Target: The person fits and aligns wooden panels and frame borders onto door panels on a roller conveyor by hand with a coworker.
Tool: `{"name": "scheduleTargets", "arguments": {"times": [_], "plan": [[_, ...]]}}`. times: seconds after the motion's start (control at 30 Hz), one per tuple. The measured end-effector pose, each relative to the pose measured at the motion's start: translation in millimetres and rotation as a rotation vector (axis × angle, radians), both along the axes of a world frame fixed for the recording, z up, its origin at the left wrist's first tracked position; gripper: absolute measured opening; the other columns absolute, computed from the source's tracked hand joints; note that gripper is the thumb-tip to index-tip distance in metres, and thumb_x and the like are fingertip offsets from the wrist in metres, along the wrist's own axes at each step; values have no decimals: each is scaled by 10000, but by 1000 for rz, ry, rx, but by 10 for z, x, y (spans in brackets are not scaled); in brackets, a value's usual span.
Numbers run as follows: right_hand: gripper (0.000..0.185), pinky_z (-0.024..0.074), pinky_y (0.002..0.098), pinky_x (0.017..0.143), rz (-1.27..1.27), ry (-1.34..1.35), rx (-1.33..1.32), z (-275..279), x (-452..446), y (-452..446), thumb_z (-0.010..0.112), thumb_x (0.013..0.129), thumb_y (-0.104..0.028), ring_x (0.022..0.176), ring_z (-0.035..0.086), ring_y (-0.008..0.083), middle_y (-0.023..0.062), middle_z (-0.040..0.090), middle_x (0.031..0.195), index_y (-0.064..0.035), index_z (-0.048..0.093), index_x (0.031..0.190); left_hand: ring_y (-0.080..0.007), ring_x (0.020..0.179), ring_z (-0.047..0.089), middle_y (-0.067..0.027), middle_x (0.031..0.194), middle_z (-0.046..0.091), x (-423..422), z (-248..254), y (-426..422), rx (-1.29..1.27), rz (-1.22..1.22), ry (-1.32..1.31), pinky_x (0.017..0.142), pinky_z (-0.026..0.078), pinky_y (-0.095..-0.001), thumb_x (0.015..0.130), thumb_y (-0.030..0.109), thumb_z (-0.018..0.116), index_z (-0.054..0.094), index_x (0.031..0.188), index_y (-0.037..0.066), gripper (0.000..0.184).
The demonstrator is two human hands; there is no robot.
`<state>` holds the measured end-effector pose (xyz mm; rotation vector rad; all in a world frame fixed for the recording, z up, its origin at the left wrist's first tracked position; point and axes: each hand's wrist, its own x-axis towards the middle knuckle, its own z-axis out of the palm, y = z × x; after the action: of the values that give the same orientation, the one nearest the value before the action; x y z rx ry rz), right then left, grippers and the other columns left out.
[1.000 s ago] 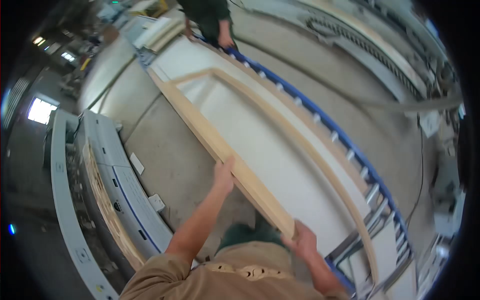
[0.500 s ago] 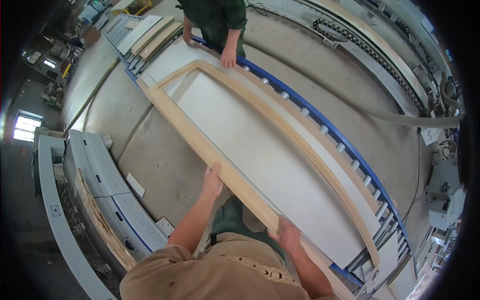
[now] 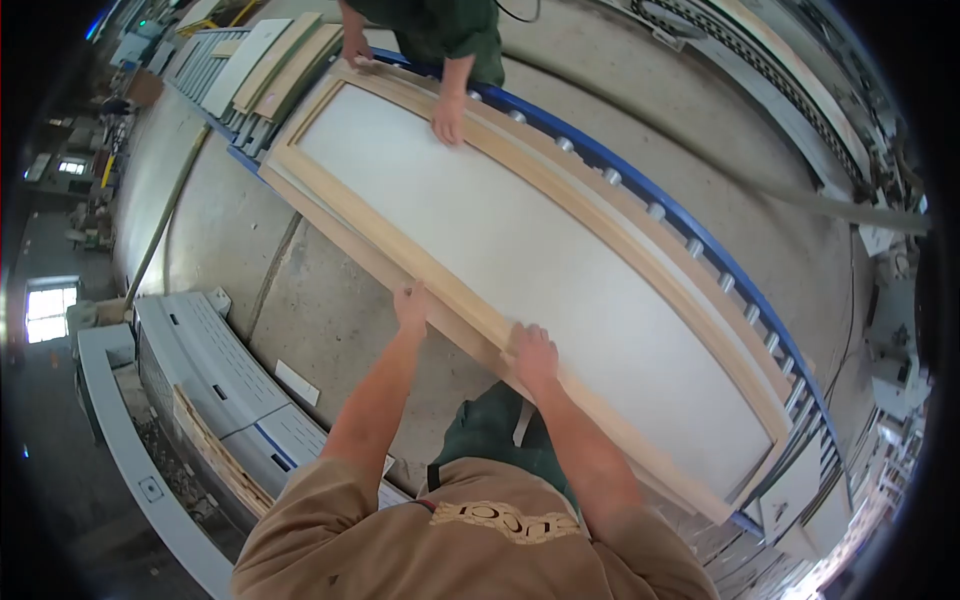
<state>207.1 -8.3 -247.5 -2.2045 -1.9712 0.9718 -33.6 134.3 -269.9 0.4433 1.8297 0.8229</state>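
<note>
A long pale wooden frame (image 3: 452,284) lies around a white panel (image 3: 520,240) on the roller conveyor in front of me. At the frame's near rail, my left hand (image 3: 411,304) is closed on the edge, its fingertips partly hidden. Further right along the same rail is my right hand (image 3: 534,354), its fingers bent over the wood. Across the conveyor, a co-worker's hand (image 3: 449,118) rests at the far rail, and that person's other hand (image 3: 356,46) is by the frame's far left corner.
A blue conveyor rail with rollers (image 3: 655,211) runs along the far side. Several boards (image 3: 268,70) lie on the rollers at far left. A grey machine housing (image 3: 205,350) stands at my left, with a hose (image 3: 770,188) across the floor beyond the conveyor.
The wooden frame has come down from a raised, tilted position to lie over the white panel. My right hand has moved left along the rail, and the co-worker's hand has moved onto the frame.
</note>
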Motion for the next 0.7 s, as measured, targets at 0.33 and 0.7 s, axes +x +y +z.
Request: {"name": "scheduleTargets", "arguments": {"times": [0.33,0.7], "plan": [[845,346,445,1098,-255,-214,-58,-370,1003,-1536,826,704,-272,1337,401,293,102,428,1442,-137,416,1430,-422,1126,506,-265,1294,421,287,-532,-1482,156,-848,493,978,437,-458,848,212,699,445,1346,-5,600],[682,439,421,988,-256,-194,99,-534,1634,-2293,828,698,-250,1206,499,294,81,536,1278,-118,520,1292,-420,1272,470,-286,1372,481,492,-541,-2022,27,-1161,536,1062,391,-478,898,317,655,499,1360,5,579]]}}
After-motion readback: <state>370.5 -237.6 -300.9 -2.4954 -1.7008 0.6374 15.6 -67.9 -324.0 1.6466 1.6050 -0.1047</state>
